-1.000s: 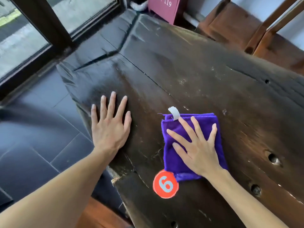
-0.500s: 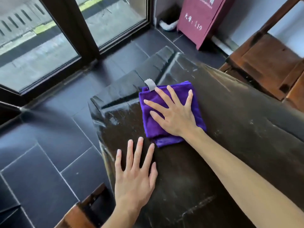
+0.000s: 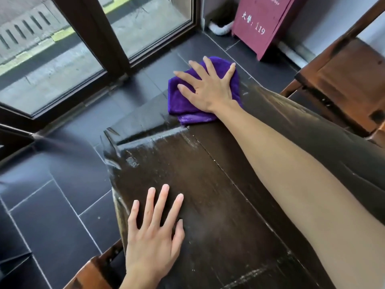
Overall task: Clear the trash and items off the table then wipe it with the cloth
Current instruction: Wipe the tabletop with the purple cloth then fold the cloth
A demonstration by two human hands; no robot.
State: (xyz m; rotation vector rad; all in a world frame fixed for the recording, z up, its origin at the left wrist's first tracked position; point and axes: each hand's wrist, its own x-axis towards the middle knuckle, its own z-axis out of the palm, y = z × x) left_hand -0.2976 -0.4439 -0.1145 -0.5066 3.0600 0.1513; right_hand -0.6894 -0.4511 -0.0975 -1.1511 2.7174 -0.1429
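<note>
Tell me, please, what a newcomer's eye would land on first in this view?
The purple cloth stands out first, pressed flat under the right hand at the far end of the dark wooden table. Next comes the left hand, spread flat near the table's left edge. Beyond the table, a red sign reading 119 stands on the floor by the window.

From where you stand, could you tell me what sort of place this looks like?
Probably a café or teahouse, though that is a guess. A dark rustic wooden table with matching wooden chairs stands beside large street-facing windows, and a maroon sign bearing "119" leans against the wall.
</note>
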